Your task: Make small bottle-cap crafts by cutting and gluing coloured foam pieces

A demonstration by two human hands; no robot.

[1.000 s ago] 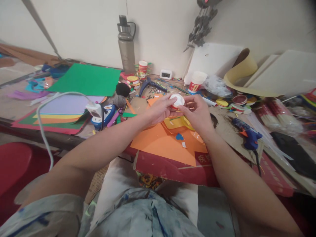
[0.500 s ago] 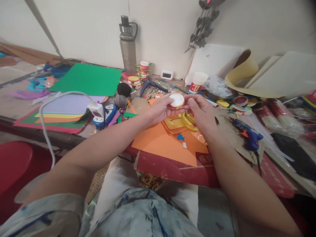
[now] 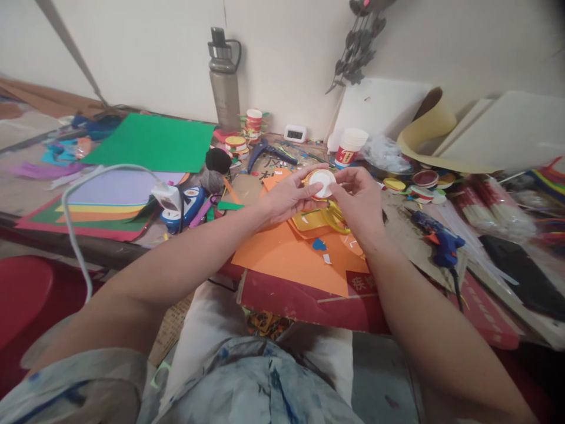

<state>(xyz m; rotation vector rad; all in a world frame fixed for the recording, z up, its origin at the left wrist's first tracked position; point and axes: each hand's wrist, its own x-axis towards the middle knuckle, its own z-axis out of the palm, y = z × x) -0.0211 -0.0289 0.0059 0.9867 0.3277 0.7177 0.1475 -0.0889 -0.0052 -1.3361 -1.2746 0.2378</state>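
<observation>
Sitting at a cluttered craft table, with a blue-and-white patterned garment [image 3: 265,383] filling the nearest view at 6 o'clock. Stretching both bare forearms forward toward the middle of the table. Lying just past the lap: a red cardboard box [image 3: 309,297], and on top of it an orange paper sheet [image 3: 282,256] with small blue and white scraps. Holding up, above that sheet and near the centre of the view, a small round paper cup [image 3: 322,182], its white circular face turned toward the camera. Gripping the cup's near-left edge with the left hand [image 3: 286,197], thumb and fingers curled around the rim; pinching its right edge with the right hand [image 3: 359,197], fingertips closed on it. Looking light, thin-walled and easy to crush, so probably best held gently by the rim on opposite sides rather than squeezed across the middle. Resting under the hands: yellow scissors [image 3: 335,215] and yellow paper pieces. Lying at 3 o'clock: a blue glue gun [image 3: 436,238] with its cord trailing toward the table edge. Sitting at 9 o'clock: a white cable [image 3: 75,224], a blue punch tool [image 3: 188,206] and stacked coloured sheets. Farther off, at 11 o'clock, a green paper sheet [image 3: 152,141]; at 12 o'clock, a metal water bottle [image 3: 223,82] against the wall; at 1 o'clock, a red-and-white paper cup [image 3: 351,147] and white boards.
</observation>
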